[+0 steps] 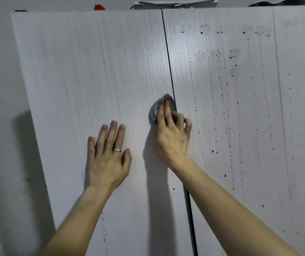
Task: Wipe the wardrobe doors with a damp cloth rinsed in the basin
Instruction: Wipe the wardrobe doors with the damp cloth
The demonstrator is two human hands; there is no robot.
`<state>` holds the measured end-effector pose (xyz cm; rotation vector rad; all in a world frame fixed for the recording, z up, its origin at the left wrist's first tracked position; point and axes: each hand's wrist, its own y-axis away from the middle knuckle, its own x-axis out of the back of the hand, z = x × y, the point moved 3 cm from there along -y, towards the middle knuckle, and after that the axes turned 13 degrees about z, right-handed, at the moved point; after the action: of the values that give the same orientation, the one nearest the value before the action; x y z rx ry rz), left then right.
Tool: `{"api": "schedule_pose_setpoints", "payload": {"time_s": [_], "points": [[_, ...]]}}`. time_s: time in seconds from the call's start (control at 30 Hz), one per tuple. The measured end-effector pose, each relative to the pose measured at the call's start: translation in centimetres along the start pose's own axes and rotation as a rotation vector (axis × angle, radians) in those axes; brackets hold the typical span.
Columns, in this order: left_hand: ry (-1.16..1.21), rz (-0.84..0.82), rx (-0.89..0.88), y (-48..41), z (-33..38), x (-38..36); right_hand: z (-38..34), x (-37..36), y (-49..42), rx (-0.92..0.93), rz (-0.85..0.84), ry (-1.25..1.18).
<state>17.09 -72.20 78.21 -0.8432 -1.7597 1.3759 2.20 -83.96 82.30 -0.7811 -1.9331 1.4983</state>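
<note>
Meanwhile right hand (172,133) grips cloth (155,111) against wardrobe door (92,71); left hand (107,156) lies flat, fingers straight.

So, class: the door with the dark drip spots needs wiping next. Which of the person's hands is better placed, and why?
Right. The right hand grips the grey cloth at the seam, beside the spotted right door. The left hand lies flat on the left door, holding nothing.

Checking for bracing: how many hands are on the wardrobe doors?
2. Left hand flat on the left door; right hand holding the cloth beside the gap.
</note>
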Motion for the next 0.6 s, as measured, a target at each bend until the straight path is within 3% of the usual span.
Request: {"api": "schedule_pose_setpoints", "payload": {"time_s": [0.1,0.27,0.4,0.5,0.6], "points": [[0.004,0.006,0.004,0.0,0.2,-0.2,0.2,-0.5,3.1,-0.033,0.007,-0.025],[0.011,-0.012,0.001,0.1,0.0,-0.2,3.5,-0.7,14.8,0.086,-0.040,-0.019],[0.012,-0.011,0.008,0.1,0.0,-0.3,2.9,-0.5,9.2,0.163,-0.003,-0.034],[0.011,0.001,0.022,0.2,0.2,-0.5,1.1,0.0,2.1,0.077,-0.009,-0.101],[0.016,0.001,0.022,0.1,0.4,-0.4,1.1,-0.5,3.4,0.057,0.022,-0.177]]}}
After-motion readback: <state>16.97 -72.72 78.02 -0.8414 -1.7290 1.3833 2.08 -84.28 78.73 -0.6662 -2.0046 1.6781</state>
